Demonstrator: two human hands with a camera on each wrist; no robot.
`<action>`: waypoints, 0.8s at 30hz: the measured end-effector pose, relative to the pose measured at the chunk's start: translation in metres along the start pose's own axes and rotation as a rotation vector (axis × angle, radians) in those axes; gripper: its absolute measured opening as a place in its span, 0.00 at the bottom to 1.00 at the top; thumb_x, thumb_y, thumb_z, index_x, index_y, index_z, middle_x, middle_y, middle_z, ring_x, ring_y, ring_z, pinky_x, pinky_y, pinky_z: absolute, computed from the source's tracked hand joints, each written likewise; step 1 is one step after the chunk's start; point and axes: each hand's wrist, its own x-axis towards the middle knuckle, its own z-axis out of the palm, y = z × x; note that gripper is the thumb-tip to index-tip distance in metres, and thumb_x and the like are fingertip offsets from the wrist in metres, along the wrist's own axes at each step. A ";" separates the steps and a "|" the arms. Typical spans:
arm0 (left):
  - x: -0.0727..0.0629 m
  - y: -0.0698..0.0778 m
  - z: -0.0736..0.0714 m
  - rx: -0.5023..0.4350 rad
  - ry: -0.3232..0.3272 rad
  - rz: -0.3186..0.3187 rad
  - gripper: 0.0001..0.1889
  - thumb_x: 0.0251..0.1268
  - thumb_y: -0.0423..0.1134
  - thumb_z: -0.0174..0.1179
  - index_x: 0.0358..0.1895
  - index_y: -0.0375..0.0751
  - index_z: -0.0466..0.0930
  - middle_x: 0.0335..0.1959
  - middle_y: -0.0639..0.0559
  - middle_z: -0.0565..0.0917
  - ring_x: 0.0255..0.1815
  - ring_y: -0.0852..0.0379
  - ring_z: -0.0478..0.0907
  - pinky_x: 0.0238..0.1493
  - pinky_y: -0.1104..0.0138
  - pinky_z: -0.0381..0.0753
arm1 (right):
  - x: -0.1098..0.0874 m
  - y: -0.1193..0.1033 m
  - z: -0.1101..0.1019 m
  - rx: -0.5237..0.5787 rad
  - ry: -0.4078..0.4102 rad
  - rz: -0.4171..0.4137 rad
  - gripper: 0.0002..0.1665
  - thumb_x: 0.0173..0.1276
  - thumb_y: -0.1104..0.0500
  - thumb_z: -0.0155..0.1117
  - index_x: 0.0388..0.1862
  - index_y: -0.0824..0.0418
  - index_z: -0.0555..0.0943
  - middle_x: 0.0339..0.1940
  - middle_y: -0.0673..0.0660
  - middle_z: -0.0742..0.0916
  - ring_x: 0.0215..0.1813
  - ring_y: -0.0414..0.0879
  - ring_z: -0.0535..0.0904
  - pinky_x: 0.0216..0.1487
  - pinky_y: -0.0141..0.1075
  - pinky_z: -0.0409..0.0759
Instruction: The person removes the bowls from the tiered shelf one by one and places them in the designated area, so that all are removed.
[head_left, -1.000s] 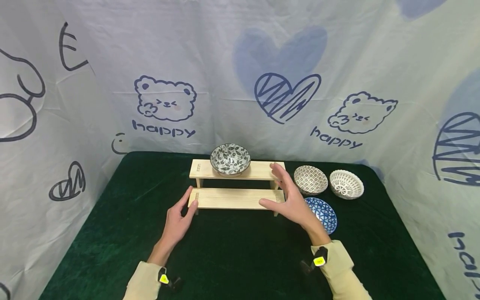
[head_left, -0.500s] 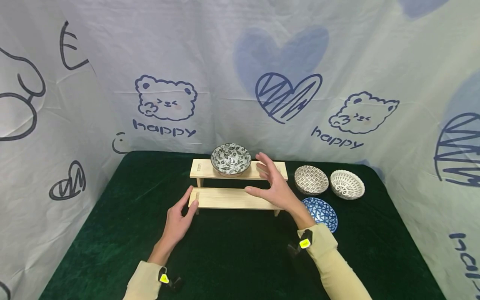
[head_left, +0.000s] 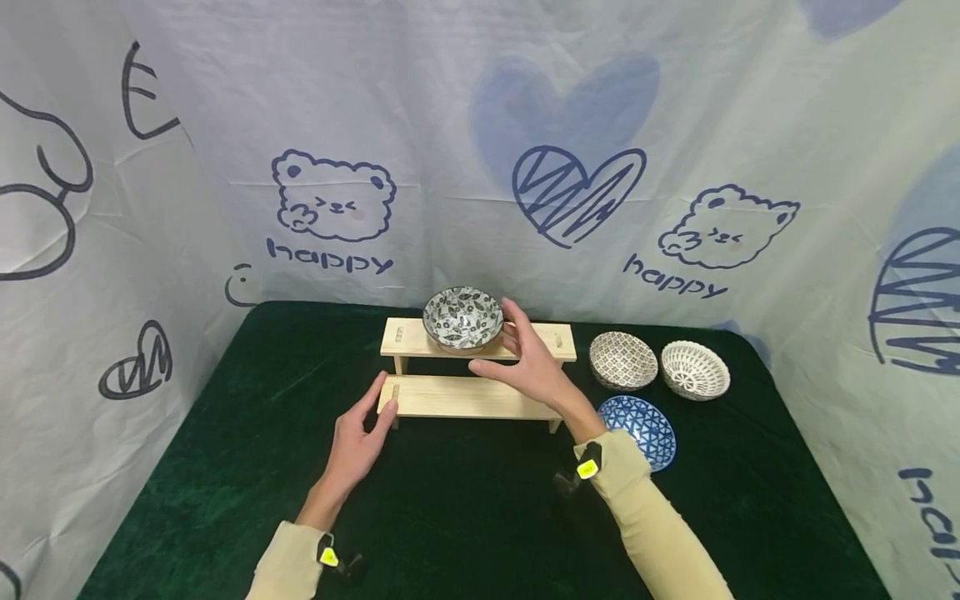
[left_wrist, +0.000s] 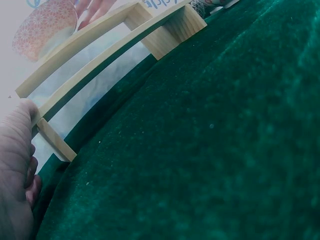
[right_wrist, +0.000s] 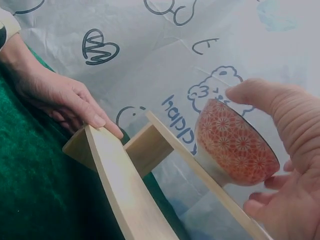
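Observation:
A two-tier wooden stand (head_left: 457, 397) sits on the dark green cloth. On its upper shelf rests a bowl (head_left: 462, 318) with black-and-white floral inside; the right wrist view shows the bowl's red flower-patterned outside (right_wrist: 235, 147). My left hand (head_left: 356, 450) holds the left end of the lower shelf, thumb at the front and fingers along the end. Beside the bowl's right side is my right hand (head_left: 534, 367), its thumb and fingers spread apart around that side. In the right wrist view the right thumb (right_wrist: 250, 95) is over the rim and the fingers are low by the bowl's side.
To the right of the stand lie a brown-patterned bowl (head_left: 622, 361), a white bowl with dark marks (head_left: 694, 370) and a blue-and-white patterned dish (head_left: 643, 429), partly behind my right forearm. A printed white curtain (head_left: 450, 125) hangs behind the table.
My right hand has moved left along the stand, from its right end to the bowl's side. The left hand and the bowl have stayed in place.

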 end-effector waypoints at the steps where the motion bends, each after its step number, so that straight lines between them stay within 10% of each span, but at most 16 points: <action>1: 0.000 0.000 0.000 0.002 -0.001 0.000 0.32 0.82 0.51 0.55 0.82 0.44 0.63 0.81 0.50 0.65 0.81 0.48 0.63 0.79 0.44 0.61 | 0.002 0.000 0.001 -0.003 0.003 0.006 0.69 0.63 0.50 0.80 0.88 0.56 0.42 0.86 0.62 0.57 0.82 0.58 0.62 0.81 0.48 0.63; 24: -0.001 0.000 0.000 0.008 0.004 0.006 0.32 0.82 0.51 0.55 0.82 0.44 0.63 0.81 0.50 0.65 0.80 0.48 0.64 0.79 0.44 0.62 | 0.025 -0.005 0.026 0.004 0.174 0.051 0.72 0.55 0.55 0.85 0.88 0.54 0.46 0.81 0.64 0.64 0.78 0.57 0.67 0.76 0.51 0.69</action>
